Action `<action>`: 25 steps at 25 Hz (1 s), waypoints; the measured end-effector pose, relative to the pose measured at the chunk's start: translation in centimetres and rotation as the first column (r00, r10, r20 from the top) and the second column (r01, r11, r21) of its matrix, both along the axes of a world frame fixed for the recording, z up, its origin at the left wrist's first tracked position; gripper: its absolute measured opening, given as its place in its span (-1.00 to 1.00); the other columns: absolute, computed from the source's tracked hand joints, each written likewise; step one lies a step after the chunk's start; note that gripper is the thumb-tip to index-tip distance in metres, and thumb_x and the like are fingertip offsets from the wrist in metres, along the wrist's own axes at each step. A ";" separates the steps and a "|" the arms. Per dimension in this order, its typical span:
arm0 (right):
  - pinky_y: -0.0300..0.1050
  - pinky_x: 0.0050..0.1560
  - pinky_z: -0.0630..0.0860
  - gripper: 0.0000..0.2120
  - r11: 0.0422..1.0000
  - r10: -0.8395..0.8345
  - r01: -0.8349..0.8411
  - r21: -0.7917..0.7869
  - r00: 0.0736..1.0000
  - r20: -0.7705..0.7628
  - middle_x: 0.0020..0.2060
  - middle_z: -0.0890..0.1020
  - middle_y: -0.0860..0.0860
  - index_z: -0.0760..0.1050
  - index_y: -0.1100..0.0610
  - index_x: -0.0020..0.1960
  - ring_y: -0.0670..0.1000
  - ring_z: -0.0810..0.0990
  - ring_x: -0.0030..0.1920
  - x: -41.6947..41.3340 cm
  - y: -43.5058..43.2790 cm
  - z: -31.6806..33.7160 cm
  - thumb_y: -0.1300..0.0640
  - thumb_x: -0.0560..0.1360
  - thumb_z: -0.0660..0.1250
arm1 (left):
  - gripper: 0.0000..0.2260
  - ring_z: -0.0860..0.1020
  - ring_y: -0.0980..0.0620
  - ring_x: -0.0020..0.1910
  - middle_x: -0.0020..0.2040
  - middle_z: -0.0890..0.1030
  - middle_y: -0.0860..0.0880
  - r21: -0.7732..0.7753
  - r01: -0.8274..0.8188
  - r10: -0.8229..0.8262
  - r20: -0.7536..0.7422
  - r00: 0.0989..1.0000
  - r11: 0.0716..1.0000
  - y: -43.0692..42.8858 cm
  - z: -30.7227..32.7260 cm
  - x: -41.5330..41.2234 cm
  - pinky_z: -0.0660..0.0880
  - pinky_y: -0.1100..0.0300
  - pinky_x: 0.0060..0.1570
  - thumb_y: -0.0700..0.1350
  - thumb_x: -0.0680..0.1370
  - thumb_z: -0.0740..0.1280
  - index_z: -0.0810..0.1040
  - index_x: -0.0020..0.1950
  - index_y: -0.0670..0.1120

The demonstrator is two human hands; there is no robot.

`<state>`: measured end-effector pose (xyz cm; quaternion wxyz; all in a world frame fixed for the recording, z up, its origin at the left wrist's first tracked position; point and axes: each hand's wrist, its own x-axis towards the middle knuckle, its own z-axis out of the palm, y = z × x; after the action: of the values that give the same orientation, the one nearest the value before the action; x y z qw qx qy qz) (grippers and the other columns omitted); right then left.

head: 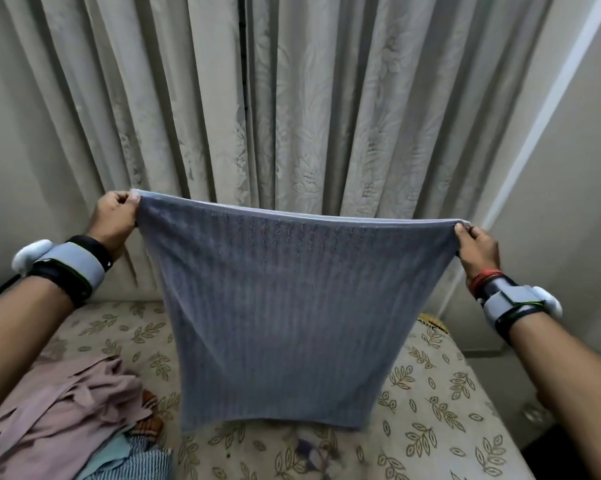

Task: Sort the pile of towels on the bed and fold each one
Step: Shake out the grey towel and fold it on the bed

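1. The grey towel [285, 306] is being held up in the air over the middle of the bed [448, 393], spread flat between both hands. Its lower hem appears to be hanging clear of the mattress.
2. The grip of the left hand [117, 216] is being closed on the upper left corner of the towel, with the cloth pinched between thumb and curled fingers. The grip of the right hand [477, 247] is being closed on the upper right corner in the same way.
3. The step in hand is judged to be the first fold of this towel. The top edge is being carried slightly lower at the right corner. A clean fold is judged to call for that edge being levelled and kept taut, then the two pinched corners being brought together hem to hem.
4. The pile of towels [67, 420] is lying at the near left corner of the bed, a pink cloth uppermost, with striped and pale blue cloth showing beneath. It is near the hanging towel but apart from it.
5. A patterned curtain [292, 98] is hanging behind the far edge of the bed, and a strapped band [67, 268] is being worn on each wrist.
6. The pile is judged to be the only obstruction, so laying down is better done toward the right edge.
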<state>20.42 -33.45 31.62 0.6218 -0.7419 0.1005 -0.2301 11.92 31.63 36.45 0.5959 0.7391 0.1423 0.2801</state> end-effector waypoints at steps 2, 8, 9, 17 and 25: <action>0.05 0.17 0.56 -0.86 0.999 0.035 -0.035 -0.010 0.999 -0.024 -0.05 0.64 -0.02 0.64 0.02 0.00 -0.03 0.54 0.01 -0.6 1.3 1.7 -0.02 0.56 0.36 | -0.76 0.42 0.04 -0.23 -0.20 0.50 -0.06 0.045 -0.045 0.044 0.022 0.999 0.998 -0.6 0.9 0.2 0.36 0.17 -0.28 -0.02 0.64 0.19 0.54 -0.14 -0.07; -0.05 0.04 0.47 -0.71 0.995 -0.014 0.010 -0.102 0.999 -0.043 -0.04 0.63 0.03 0.64 0.19 0.22 -0.01 0.51 -0.03 -0.5 2.3 2.0 0.05 0.59 0.38 | -0.72 0.40 -0.01 -0.15 -0.18 0.48 -0.10 0.052 -0.113 0.115 -0.024 0.993 0.992 2.1 -0.6 0.7 0.37 0.06 -0.17 0.12 0.53 0.24 0.52 -0.21 -0.06; -0.06 0.02 0.47 -0.71 0.996 -0.019 0.015 -0.090 0.999 -0.043 -0.04 0.62 0.04 0.63 0.18 0.23 0.00 0.50 -0.03 -0.6 2.6 2.4 0.06 0.60 0.38 | -0.73 0.40 -0.02 -0.14 -0.15 0.49 -0.11 0.055 -0.097 0.098 -0.020 0.995 0.994 1.9 -0.1 0.4 0.37 0.06 -0.16 0.11 0.54 0.24 0.53 -0.18 -0.06; -0.09 0.08 0.51 -0.68 0.940 0.339 -0.336 0.058 0.940 -0.051 -0.05 0.68 -0.02 0.68 0.03 -0.02 -0.03 0.56 0.01 -2.2 4.5 2.4 -0.15 0.35 0.47 | -0.87 0.48 0.03 -0.17 -0.15 0.55 -0.10 0.011 0.320 -0.316 -0.127 0.940 0.947 -2.5 2.9 -4.2 0.49 0.24 -0.24 -0.19 0.64 0.27 0.54 -0.10 -0.09; -0.25 -0.10 0.60 -0.79 0.535 0.831 -0.833 0.139 0.488 -0.269 -0.15 0.66 0.07 0.60 0.27 0.08 -0.06 0.64 -0.14 -5.6 10.9 8.2 0.20 0.48 0.40 | -0.91 0.52 0.09 -0.27 -0.23 0.54 -0.05 -0.118 0.707 -0.694 -0.354 0.626 0.698 -8.6 7.9 -5.6 0.51 0.27 -0.24 -0.19 0.58 0.33 0.51 0.00 -0.22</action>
<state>14.81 -22.52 39.83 0.6284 -0.7265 -0.1770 0.2145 6.28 23.05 44.37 0.6072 0.7843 -0.0505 -0.1166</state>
